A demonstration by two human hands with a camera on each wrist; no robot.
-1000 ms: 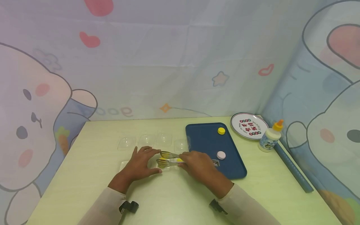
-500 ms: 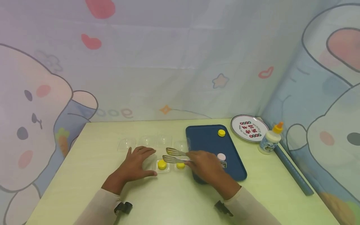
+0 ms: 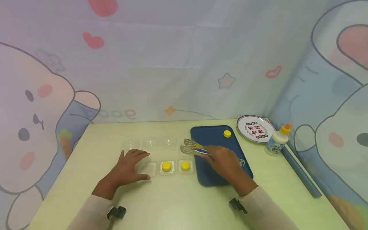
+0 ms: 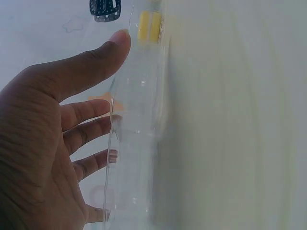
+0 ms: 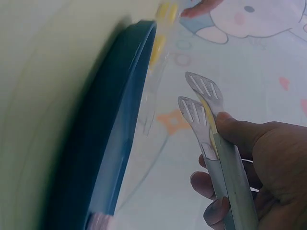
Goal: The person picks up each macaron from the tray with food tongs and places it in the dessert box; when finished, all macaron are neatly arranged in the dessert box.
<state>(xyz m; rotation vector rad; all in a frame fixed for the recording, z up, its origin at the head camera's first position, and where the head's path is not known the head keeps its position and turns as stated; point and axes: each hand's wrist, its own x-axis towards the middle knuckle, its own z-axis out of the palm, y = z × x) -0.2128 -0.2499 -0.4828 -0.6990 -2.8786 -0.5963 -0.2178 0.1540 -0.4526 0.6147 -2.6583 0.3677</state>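
My right hand [image 3: 224, 161] grips metal serving tongs [image 5: 218, 148] with slotted ends. The ends stand apart with nothing between them, above the left edge of the blue tray [image 3: 211, 177]. My left hand [image 3: 125, 169] has its fingers spread beside a clear plastic box [image 3: 148, 169]. To the right of that box, one yellow macaron [image 3: 166, 166] sits in another clear box, and a second yellow macaron [image 3: 185, 165] in the box beside it. On the tray lies one more yellow macaron [image 3: 227, 134]. Only the right wrist view shows the pink macaron [image 5: 100, 221], cut off at the bottom.
Clear domed lids [image 3: 150, 142] stand in a row behind the boxes. At the back right are a printed plate [image 3: 256, 128] and a glue bottle [image 3: 276, 140] with an orange tip. A dark blue-grey bar [image 3: 300, 172] lies along the table's right side.
The tongs, earlier at the yellow macaron in the middle box, have come away from it. My right hand has moved right and back over the tray. My left hand has shifted left.
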